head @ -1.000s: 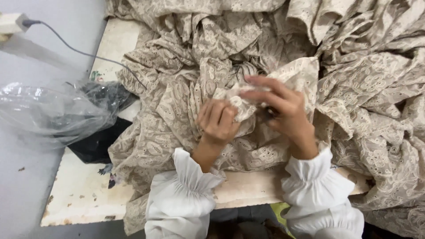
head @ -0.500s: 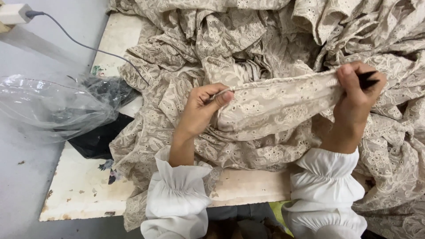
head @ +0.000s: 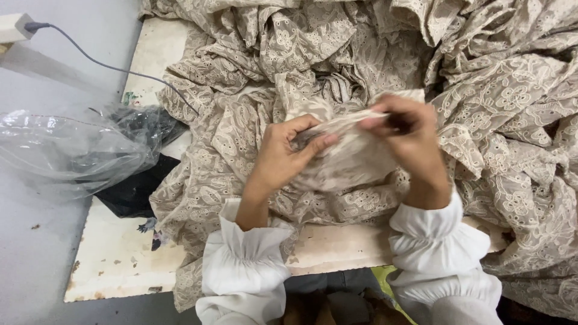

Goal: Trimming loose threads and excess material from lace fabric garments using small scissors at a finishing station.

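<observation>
A large heap of beige embroidered lace fabric [head: 337, 72] covers most of a worn white table [head: 126, 259]. My left hand [head: 286, 153] pinches a bunched fold of this fabric [head: 349, 159] at the middle of the view. My right hand [head: 409, 141] grips the same fold close beside it, and a small dark object [head: 398, 123] shows between its fingers; what it is cannot be made out. Both hands are near each other above the table's front edge. White gathered sleeves cover both forearms.
A clear plastic bag [head: 66, 150] lies at the left over a black item [head: 132, 192]. A grey cable [head: 102, 63] runs from a white plug block [head: 13, 27] toward the fabric. Grey floor lies left of the table.
My hands were spread apart with the fabric edge stretched between them. They have come together at the middle, and the fold is bunched between them.
</observation>
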